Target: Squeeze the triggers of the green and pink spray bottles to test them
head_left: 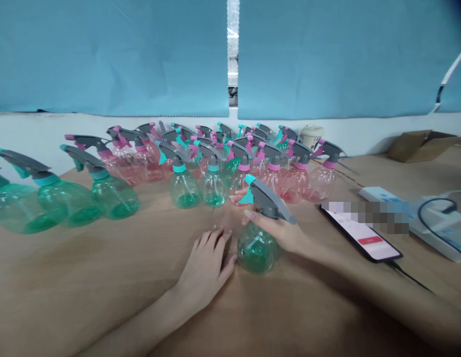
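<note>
A green spray bottle point(257, 250) with a grey trigger head and teal nozzle stands on the wooden table point(103, 297) in front of me. My right hand point(280, 230) is wrapped round its neck just under the head. My left hand point(208, 267) lies flat on the table right beside the bottle's left side, fingers stretched out, thumb near the base.
Several green and pink spray bottles point(215, 168) stand in rows behind. More green bottles point(66, 198) sit at the left. A phone point(364, 235) with a lit screen lies right, with a cable. A power strip point(420, 218), a paper cup point(311, 135) and a cardboard box point(420, 144) are farther right.
</note>
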Demonstrator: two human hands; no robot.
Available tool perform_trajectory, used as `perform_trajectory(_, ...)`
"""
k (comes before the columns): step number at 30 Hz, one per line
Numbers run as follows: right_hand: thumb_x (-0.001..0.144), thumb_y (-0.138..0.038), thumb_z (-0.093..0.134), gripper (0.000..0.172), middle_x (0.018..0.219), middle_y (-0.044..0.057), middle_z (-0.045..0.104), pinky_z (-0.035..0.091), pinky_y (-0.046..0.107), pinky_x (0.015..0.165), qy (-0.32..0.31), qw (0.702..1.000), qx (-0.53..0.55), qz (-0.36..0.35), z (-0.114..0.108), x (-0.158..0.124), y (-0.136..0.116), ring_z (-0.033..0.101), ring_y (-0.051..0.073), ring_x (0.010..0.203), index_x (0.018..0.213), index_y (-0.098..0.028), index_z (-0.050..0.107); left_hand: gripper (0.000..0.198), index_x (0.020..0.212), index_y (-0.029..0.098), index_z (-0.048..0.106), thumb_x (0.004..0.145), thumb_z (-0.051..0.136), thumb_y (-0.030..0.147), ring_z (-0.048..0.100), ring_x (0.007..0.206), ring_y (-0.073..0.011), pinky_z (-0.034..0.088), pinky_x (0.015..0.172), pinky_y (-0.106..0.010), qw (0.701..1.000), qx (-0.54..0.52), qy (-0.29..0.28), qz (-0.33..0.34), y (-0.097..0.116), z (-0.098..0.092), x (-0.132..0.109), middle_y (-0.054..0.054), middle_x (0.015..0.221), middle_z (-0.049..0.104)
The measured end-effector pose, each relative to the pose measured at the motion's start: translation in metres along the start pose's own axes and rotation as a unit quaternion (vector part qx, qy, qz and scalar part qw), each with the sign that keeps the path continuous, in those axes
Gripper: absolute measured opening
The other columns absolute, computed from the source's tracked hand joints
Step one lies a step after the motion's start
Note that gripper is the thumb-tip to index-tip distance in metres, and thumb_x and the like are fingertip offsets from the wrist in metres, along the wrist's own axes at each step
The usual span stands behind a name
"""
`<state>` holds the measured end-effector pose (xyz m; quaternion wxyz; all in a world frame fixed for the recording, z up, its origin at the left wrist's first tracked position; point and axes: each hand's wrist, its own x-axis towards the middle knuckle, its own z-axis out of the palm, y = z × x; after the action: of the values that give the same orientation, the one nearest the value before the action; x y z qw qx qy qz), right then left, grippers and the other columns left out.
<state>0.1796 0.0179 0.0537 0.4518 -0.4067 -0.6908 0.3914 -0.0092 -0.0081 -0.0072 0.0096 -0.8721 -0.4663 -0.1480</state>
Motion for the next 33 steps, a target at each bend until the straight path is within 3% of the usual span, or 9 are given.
perform_trajectory(7,0.077,-0.037,0.053,0.017,0.075,0.001,0.058,0.047,0.031,0.068,-0.009,1.0,-0.013,-0.004,-0.0015,0.0008,0.0014,0.055,0.015,0.072,0.071,-0.023,0.058,0.039,0.124,0.014,0.042,0.087,0.043,0.029,0.041,0.114,-0.0284,0.037,0.089,-0.045,1.0,0.001,-0.006,-0.005,-0.0001,-0.0005,0.0006,-0.013,0.124,0.047)
perform_trajectory(10,0.077,-0.038,0.054,0.017,0.074,0.0,0.057,0.047,0.03,0.068,-0.009,1.0,-0.006,0.001,-0.0014,-0.0001,-0.0002,0.055,0.015,0.071,0.088,-0.025,0.059,0.04,0.124,0.014,0.042,0.087,0.044,0.028,0.039,0.115,-0.0283,0.036,0.09,-0.044,1.0,0.0,-0.007,-0.001,-0.0002,-0.0006,0.0,-0.013,0.125,0.047)
perform_trajectory(14,0.076,-0.036,0.058,0.041,0.077,0.0,0.058,0.048,0.029,0.068,-0.001,1.0,0.03,0.009,0.0001,-0.0017,-0.0014,0.057,0.015,0.073,0.115,-0.03,0.048,0.04,0.124,0.013,0.042,0.087,0.045,0.028,0.04,0.115,-0.0281,0.036,0.09,-0.044,1.0,-0.002,-0.009,-0.004,-0.0001,-0.0005,-0.0006,-0.013,0.124,0.047)
perform_trajectory(17,0.076,-0.038,0.058,0.039,0.077,0.0,0.059,0.048,0.031,0.067,0.01,1.0,0.023,0.009,0.0009,-0.0023,0.0004,0.058,0.016,0.072,0.112,-0.03,0.05,0.041,0.124,0.013,0.041,0.087,0.045,0.028,0.039,0.115,-0.0281,0.036,0.091,-0.044,1.0,-0.002,-0.01,-0.005,-0.0005,0.0002,-0.0005,-0.013,0.124,0.047)
perform_trajectory(23,0.075,-0.039,0.058,0.019,0.08,0.001,0.064,0.046,0.035,0.076,0.022,0.999,0.025,-0.015,0.0008,-0.0028,0.0036,0.062,0.019,0.083,0.088,-0.025,0.06,0.04,0.124,0.013,0.042,0.087,0.045,0.029,0.04,0.115,-0.0278,0.036,0.091,-0.043,1.0,0.001,-0.008,-0.006,-0.0002,0.0002,-0.0001,-0.013,0.125,0.046)
perform_trajectory(29,0.074,-0.039,0.059,0.021,0.08,0.001,0.064,0.046,0.034,0.074,0.027,0.999,0.039,-0.015,0.002,-0.0019,0.0059,0.062,0.018,0.082,0.091,-0.026,0.06,0.04,0.124,0.014,0.042,0.087,0.044,0.028,0.04,0.116,-0.0279,0.037,0.09,-0.043,1.0,-0.001,-0.002,-0.005,-0.0007,-0.0001,-0.0008,-0.013,0.125,0.047)
perform_trajectory(33,0.075,-0.039,0.058,0.038,0.078,-0.001,0.062,0.046,0.032,0.068,0.029,0.998,0.048,-0.016,0.003,-0.0015,0.0057,0.061,0.018,0.077,0.11,-0.028,0.053,0.04,0.124,0.013,0.041,0.087,0.044,0.028,0.039,0.116,-0.0281,0.036,0.091,-0.044,1.0,-0.001,-0.008,-0.005,-0.0005,-0.0003,0.0,-0.013,0.124,0.047)
